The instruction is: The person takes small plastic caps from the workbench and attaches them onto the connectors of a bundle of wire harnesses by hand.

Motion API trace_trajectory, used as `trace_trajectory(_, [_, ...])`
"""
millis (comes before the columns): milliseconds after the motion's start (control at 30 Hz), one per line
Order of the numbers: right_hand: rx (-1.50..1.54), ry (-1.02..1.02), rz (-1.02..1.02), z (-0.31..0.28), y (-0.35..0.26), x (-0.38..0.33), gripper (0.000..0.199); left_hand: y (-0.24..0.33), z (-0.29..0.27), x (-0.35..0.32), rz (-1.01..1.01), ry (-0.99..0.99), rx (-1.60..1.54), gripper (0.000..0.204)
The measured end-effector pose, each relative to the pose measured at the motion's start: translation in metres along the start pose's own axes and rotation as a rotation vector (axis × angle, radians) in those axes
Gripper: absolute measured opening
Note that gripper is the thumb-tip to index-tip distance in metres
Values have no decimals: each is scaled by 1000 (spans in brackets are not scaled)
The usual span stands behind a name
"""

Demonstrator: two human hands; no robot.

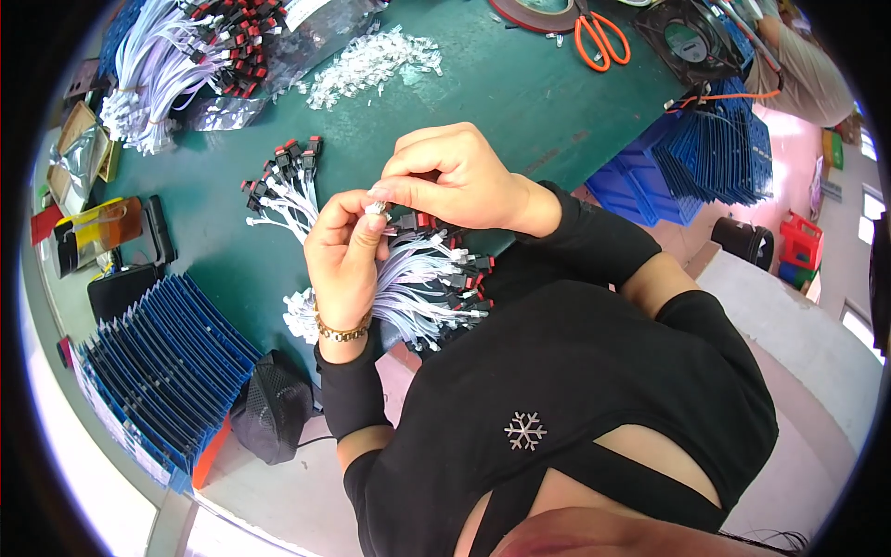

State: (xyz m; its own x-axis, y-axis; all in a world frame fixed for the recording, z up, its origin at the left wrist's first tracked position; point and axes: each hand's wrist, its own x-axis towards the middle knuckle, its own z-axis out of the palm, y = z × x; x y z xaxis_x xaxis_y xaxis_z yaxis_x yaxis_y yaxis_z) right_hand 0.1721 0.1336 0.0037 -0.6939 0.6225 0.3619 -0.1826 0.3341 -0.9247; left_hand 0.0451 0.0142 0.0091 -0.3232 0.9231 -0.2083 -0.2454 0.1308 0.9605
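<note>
My left hand grips a bundle of thin white wires with red-and-black switches on their ends; the bundle fans out to the right over the table edge. My right hand pinches a small white plastic connector against the wire end held at my left fingertips. A smaller bunch of the same wired switches lies on the green table just left of my hands.
A pile of clear-white connectors and a large heap of wired switches lie farther back. Orange scissors and a tape roll sit at the far edge. Blue card stacks flank me.
</note>
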Motion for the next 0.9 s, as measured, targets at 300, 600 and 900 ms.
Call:
trace_trajectory(300, [-80,2,-152,3,8,-1,5,2,0,0,-36,35,21,10])
trace_trajectory(600, [-136,69,-155,12,10,-5,5,-1,-1,0,-51,93,23,11])
trace_trajectory(900, [-215,53,-198,15,16,-7,12,-4,-3,3,-65,122,20,9])
